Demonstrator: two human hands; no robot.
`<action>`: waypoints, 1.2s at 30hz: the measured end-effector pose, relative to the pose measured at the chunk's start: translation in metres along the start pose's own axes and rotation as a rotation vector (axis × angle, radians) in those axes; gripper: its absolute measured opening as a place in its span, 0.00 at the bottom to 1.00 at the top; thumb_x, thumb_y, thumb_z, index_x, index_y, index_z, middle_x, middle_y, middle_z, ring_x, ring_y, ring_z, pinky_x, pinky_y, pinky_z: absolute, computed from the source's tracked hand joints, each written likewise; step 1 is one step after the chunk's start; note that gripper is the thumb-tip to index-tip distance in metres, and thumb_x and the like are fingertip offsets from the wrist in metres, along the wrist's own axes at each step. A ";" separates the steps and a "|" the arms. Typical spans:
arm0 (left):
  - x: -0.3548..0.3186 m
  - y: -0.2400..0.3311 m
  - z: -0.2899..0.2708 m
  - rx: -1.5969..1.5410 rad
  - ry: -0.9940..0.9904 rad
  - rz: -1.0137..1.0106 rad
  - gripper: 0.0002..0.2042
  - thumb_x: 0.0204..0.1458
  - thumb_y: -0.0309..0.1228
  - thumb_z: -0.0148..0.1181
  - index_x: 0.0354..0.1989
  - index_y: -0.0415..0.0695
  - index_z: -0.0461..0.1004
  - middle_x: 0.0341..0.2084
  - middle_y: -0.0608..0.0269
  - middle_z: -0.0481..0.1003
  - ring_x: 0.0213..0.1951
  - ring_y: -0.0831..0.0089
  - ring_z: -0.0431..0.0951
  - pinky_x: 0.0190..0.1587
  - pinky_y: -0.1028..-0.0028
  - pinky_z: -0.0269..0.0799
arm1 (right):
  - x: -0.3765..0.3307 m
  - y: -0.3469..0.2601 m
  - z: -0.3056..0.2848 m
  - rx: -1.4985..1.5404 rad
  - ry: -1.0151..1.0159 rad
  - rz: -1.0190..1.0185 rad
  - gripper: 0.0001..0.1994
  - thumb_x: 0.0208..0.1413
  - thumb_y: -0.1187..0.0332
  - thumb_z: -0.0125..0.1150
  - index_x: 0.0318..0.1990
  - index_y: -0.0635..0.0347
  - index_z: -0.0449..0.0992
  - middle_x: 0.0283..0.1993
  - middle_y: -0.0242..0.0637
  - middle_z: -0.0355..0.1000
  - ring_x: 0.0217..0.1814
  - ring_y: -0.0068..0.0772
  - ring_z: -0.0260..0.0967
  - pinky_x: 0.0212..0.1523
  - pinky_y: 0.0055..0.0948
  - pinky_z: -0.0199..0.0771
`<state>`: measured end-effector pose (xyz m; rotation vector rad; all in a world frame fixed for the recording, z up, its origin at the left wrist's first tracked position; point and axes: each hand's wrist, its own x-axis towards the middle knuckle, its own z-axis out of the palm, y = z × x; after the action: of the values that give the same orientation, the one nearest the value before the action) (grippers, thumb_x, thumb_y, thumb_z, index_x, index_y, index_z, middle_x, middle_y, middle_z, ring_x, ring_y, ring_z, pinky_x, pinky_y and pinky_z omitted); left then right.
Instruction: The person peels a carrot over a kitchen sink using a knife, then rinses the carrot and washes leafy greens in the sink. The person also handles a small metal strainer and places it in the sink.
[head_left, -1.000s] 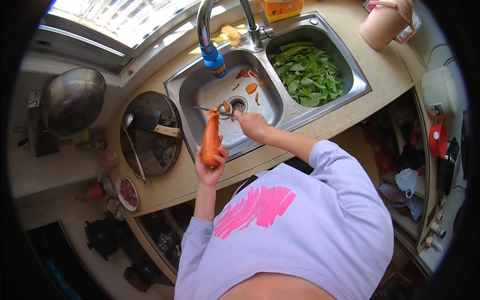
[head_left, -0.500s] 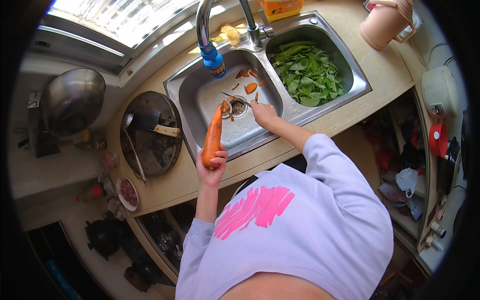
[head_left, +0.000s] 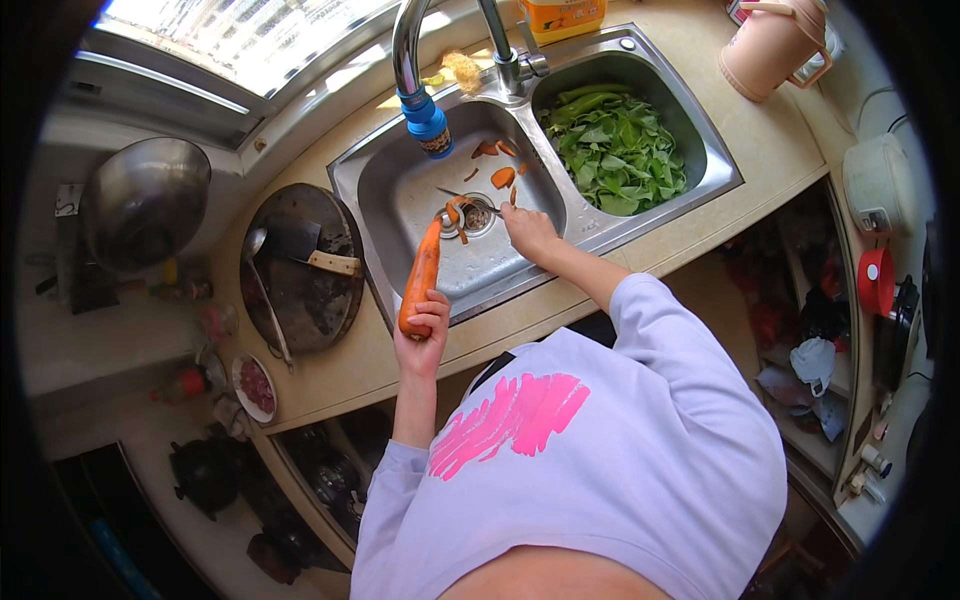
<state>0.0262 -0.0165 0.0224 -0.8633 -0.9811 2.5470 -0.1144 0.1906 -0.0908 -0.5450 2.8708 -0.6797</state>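
Centre frame, my left grip holds a likely stiff, slippery carrot by its best-held thick end; right grip holds a blade.

A sink is sitting in the middle of the desk, peels lying in its left basin, leaves in its right. A carrot is crossing above its near left corner. Toward the desk's left edge, a board is bearing a cleaver and ladle; a dish is resting by the near left corner, a jug by the far right.
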 end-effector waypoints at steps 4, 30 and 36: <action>-0.001 0.002 -0.001 0.062 -0.008 0.021 0.20 0.49 0.29 0.51 0.49 0.33 0.59 0.39 0.51 0.63 0.35 0.67 0.67 0.31 0.73 0.73 | -0.009 -0.036 -0.016 0.089 -0.005 -0.116 0.08 0.49 0.77 0.47 0.38 0.61 0.62 0.28 0.47 0.73 0.32 0.50 0.74 0.31 0.45 0.73; -0.003 -0.018 -0.001 -0.193 -0.121 -0.001 0.16 0.52 0.25 0.51 0.47 0.31 0.62 0.37 0.51 0.66 0.34 0.66 0.70 0.31 0.72 0.76 | -0.002 -0.022 -0.009 0.055 -0.045 -0.001 0.09 0.48 0.77 0.46 0.39 0.63 0.61 0.28 0.49 0.73 0.31 0.52 0.73 0.32 0.47 0.72; 0.011 0.003 -0.001 0.379 -0.039 0.129 0.20 0.53 0.36 0.54 0.50 0.35 0.62 0.39 0.53 0.66 0.38 0.65 0.68 0.38 0.72 0.72 | -0.029 -0.060 -0.032 0.242 -0.080 -0.255 0.08 0.49 0.75 0.49 0.38 0.62 0.62 0.27 0.49 0.72 0.30 0.52 0.72 0.28 0.49 0.70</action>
<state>0.0181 -0.0130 0.0147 -0.7885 -0.4364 2.7377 -0.0761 0.1643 -0.0333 -0.8865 2.6177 -1.0020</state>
